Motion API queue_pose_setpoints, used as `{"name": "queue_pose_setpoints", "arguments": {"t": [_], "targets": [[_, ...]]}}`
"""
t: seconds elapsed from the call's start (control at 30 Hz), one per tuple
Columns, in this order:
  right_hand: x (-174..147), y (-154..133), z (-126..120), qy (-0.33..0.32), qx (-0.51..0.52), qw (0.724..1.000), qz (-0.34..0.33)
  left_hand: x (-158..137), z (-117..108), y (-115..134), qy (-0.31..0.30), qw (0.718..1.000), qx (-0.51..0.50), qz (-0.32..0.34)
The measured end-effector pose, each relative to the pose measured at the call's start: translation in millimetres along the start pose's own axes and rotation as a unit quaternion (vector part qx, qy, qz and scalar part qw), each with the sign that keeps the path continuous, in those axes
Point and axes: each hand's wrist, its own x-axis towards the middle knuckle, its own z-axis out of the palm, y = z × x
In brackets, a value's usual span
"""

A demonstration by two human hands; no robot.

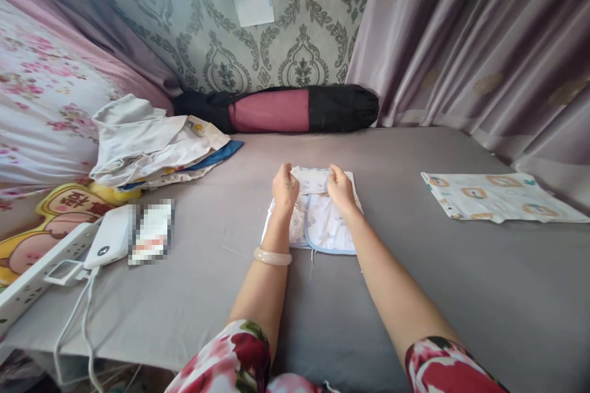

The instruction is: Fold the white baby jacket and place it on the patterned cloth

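Note:
A small white baby garment with pale blue edging (329, 233) lies on the grey sheet in front of me, its upper part folded over toward me. Thin ties hang from its near edge. My left hand (286, 187) is closed around the left end of the folded strip, the wrist wearing a pale bangle. At the right end, my right hand (338, 186) pinches the same strip between thumb and fingers. Both forearms partly cover the garment's sides.
A pile of clothes (157, 141) sits at the far left. A folded patterned cloth (502, 196) lies at the right. A black and pink rolled bag (276, 110) stretches along the wall. A power bank (113, 233), power strip (46, 267) and cables occupy the left edge.

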Motion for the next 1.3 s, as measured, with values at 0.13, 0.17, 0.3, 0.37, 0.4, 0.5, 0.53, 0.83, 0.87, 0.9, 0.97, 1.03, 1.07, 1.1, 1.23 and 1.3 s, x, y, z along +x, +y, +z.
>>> {"name": "queue_pose_setpoints", "arguments": {"t": [0.13,0.17,0.3,0.37,0.4,0.5,0.53,0.83,0.87,0.9,0.97,1.03,1.07,1.1,1.23,1.3], "targets": [[-20.9,-8.6,3.3,-0.099,-0.205,0.956,-0.183,-4.2,12.2,-4.9,-0.065,0.977,0.147,0.14],[-25.3,-10.3,4.6,-0.12,-0.236,0.944,-0.197,-5.7,14.9,-5.5,-0.082,0.968,0.176,0.157],[-33.6,-11.3,8.1,-0.181,-0.296,0.922,-0.171,-10.4,19.5,-5.8,-0.151,0.947,0.25,0.13],[-33.1,-9.8,8.5,-0.196,-0.306,0.918,-0.155,-10.7,19.5,-5.7,-0.169,0.941,0.268,0.121],[-32.5,-9.2,8.4,-0.2,-0.309,0.917,-0.151,-10.3,19.4,-5.9,-0.173,0.938,0.274,0.121],[-31.0,-8.9,7.9,-0.207,-0.312,0.916,-0.144,-8.4,19.9,-7.4,-0.177,0.935,0.281,0.122],[-30.9,-9.2,7.7,-0.208,-0.311,0.916,-0.142,-7.8,20.4,-8.1,-0.176,0.935,0.281,0.121],[-32.3,-12.1,5.6,-0.191,-0.301,0.925,-0.135,-7.6,23.1,-10.0,-0.116,0.954,0.241,0.137],[-32.0,-12.2,4.6,-0.179,-0.305,0.926,-0.131,-7.4,22.8,-9.6,-0.103,0.955,0.239,0.14],[-31.5,-12.1,3.3,-0.164,-0.311,0.928,-0.125,-7.1,22.6,-9.4,-0.09,0.956,0.239,0.144],[-30.0,-10.9,0.3,-0.129,-0.328,0.93,-0.106,-6.5,22.8,-9.4,-0.072,0.957,0.241,0.147],[-28.2,-8.3,-2.6,-0.1,-0.345,0.93,-0.078,-6.4,23.7,-10.1,-0.069,0.956,0.248,0.139],[-27.3,-6.6,-3.7,-0.094,-0.352,0.929,-0.063,-6.6,24.4,-10.5,-0.073,0.955,0.254,0.133],[-26.5,-4.7,-4.4,-0.094,-0.357,0.928,-0.05,-7.2,25.2,-10.9,-0.081,0.953,0.262,0.126],[-25.3,1.1,-3.8,-0.115,-0.371,0.921,-0.027,-10.9,27.8,-12.0,-0.116,0.943,0.289,0.118],[-25.5,2.0,-2.2,-0.109,-0.376,0.92,-0.029,-12.9,28.5,-12.2,-0.116,0.941,0.294,0.123]]}}
